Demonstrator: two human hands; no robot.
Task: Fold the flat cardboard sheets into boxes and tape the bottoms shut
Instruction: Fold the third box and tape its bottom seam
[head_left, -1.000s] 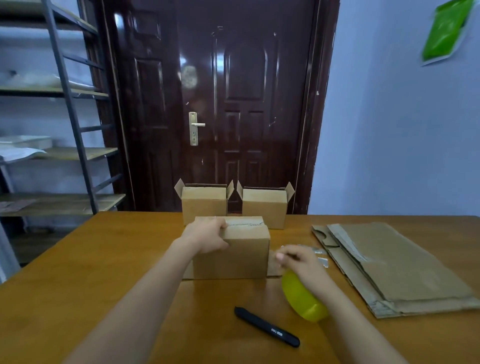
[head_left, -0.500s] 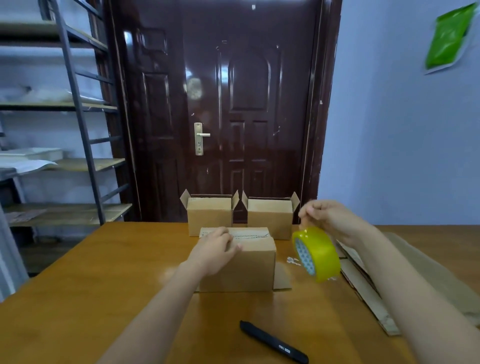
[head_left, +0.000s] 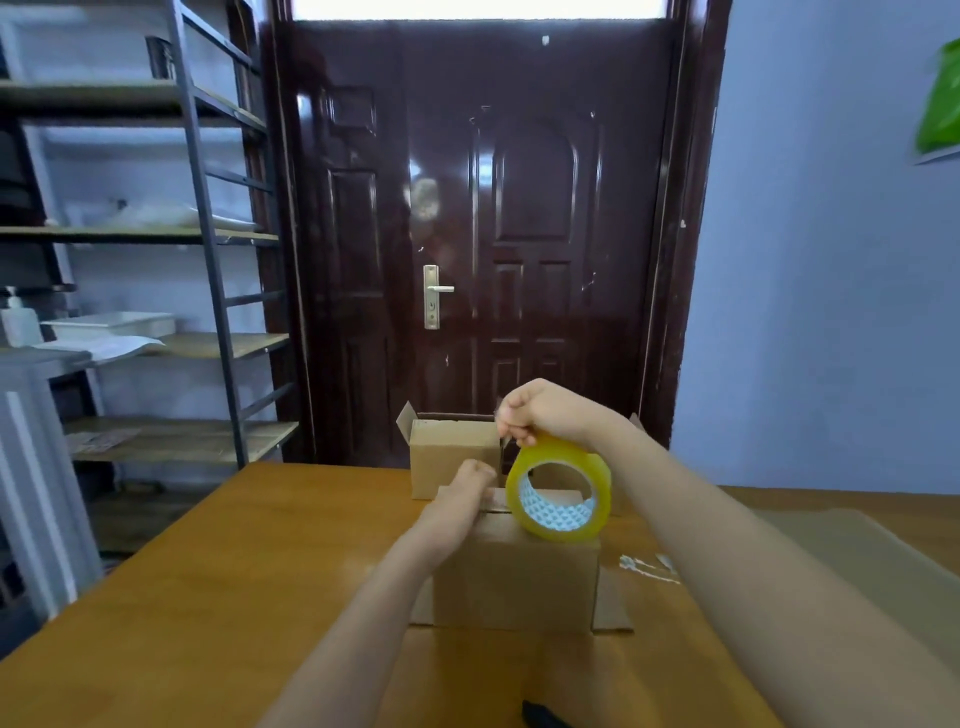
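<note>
A plain brown cardboard box (head_left: 514, 577) sits flaps-down on the wooden table (head_left: 208, 597), its upper face closed (a pale strip runs along it). The left hand (head_left: 460, 499) rests on its top left edge, fingers curled, while the right hand (head_left: 545, 410) grips a yellow tape roll (head_left: 561, 488) upright just above the box.

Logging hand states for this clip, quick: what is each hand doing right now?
Left hand: rests on top of the near box; grip cannot be told.
Right hand: holds the yellow tape roll above the box.
</note>
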